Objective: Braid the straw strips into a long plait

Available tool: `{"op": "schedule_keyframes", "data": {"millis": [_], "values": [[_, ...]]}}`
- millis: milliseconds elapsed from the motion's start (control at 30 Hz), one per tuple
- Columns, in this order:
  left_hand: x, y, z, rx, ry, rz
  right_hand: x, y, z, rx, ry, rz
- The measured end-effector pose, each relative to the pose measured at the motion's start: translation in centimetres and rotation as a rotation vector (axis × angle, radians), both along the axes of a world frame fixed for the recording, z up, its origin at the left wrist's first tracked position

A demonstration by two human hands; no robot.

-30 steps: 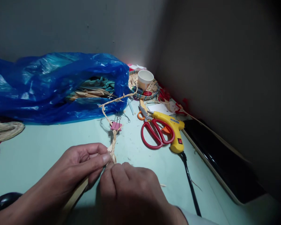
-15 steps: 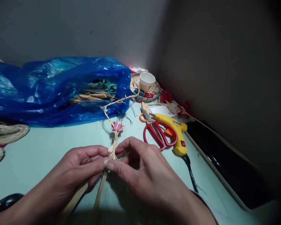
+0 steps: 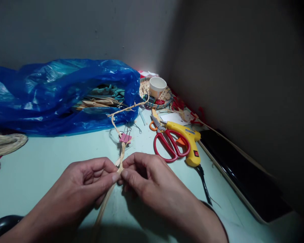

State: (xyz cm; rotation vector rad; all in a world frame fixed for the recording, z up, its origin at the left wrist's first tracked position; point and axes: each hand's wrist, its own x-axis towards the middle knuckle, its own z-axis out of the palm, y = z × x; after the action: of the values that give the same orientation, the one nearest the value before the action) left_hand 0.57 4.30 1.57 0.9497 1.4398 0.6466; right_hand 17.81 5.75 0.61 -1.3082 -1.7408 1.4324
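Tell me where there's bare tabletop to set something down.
A wide stretch of bare tabletop lies between the blue bag, the woven pieces and the left hand. A narrower one sits between the right hand and the black cable. It's crowded around the scissors, glue gun and basket.

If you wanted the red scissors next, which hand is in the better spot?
Probably the right: the right hand is nearer the red-handled scissors; the left hand would reach past it. Both pinch the straw strand.
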Motion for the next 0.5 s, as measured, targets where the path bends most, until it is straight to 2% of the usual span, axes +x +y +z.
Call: {"op": "schedule_keyframes", "data": {"millis": [133,267,400,500], "values": [[-0.07,-0.04,-0.01,0.019,0.044,-0.008,-0.14,0.26,-0.11,-0.046,0.063,0.023],[-0.19,-0.2,-0.04,0.103,0.186,-0.048,-0.27,0.33,-0.06,-0.066,0.114,-0.006],[-0.35,-0.53,0.2,0.206,0.341,-0.077,-0.47,0.12,0.1,-0.046,0.062,-0.072],[-0.79,-0.98,0.21,0.305,0.456,-0.028,-0.54,-0.18,0.17,0.028,-0.022,-0.105]]}}
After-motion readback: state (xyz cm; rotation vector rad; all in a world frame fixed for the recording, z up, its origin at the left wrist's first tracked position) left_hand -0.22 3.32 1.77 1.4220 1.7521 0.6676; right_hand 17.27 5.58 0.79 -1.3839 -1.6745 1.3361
